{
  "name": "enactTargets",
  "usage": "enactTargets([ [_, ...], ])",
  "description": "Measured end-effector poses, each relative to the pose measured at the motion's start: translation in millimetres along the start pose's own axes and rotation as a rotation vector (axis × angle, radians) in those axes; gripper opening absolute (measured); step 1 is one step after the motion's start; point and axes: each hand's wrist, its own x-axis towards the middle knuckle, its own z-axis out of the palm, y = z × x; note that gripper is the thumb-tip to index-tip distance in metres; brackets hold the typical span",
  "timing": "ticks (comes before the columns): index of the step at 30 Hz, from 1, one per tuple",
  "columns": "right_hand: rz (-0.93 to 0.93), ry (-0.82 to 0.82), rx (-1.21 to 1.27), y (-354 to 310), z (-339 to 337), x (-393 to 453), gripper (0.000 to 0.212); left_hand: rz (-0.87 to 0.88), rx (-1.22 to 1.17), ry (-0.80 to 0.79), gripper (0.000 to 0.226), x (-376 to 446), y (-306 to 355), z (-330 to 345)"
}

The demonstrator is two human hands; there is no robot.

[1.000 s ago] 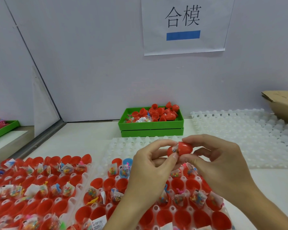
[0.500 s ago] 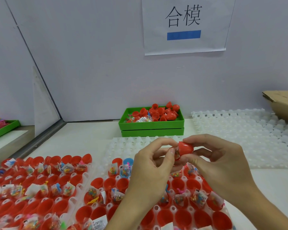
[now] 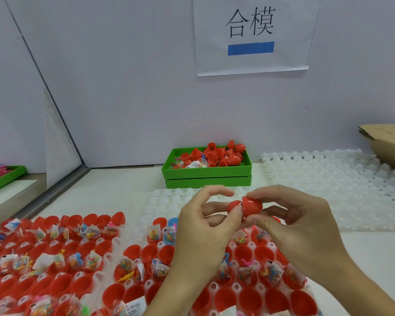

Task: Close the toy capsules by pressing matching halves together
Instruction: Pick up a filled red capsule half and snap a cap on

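Observation:
My left hand (image 3: 203, 226) pinches a small red capsule half (image 3: 234, 205) between thumb and fingers. My right hand (image 3: 301, 226) grips the larger red capsule half (image 3: 252, 204) from above and below. The two halves meet at their rims above the white tray (image 3: 217, 287), and the join sits at a slight angle. Under my hands that tray holds several open red capsule halves (image 3: 251, 299), some with bagged toys inside. A second tray (image 3: 96, 277) of filled red halves lies at the left.
A green bin (image 3: 205, 173) of loose red halves stands at the back against the wall. Empty white moulded trays (image 3: 328, 179) spread at the right, with a cardboard box (image 3: 388, 144) behind them. Another green tray (image 3: 7, 176) lies far left beyond a divider.
The two halves have been turned and pushed closer, so the smaller red half now shows left of the larger one. Both hands shifted slightly right and stayed on the capsule.

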Motion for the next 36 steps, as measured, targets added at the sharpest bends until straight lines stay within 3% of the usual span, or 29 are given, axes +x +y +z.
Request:
enactTargets([
  [6, 0.015, -0.016, 0.029, -3, -2, 0, 0.038, 0.007, -0.079, -0.049, 0.008, 0, 0, 1],
  [14, 0.033, 0.013, 0.031, -3, -3, 0, 0.041, 0.013, -0.046, -0.105, 0.018, 2, -3, -2],
  [21, 0.016, -0.004, 0.089, -8, -2, 1, 0.03, 0.052, -0.043, -0.079, 0.017, 2, -2, -2],
  [27, 0.009, 0.019, 0.073, -7, -4, 2, 0.034, 0.07, -0.049, -0.16, 0.028, 1, 1, -4],
  [36, 0.048, -0.038, 0.087, -12, -5, 1, 0.032, 0.065, -0.048, -0.107, 0.026, 3, 0, -6],
])
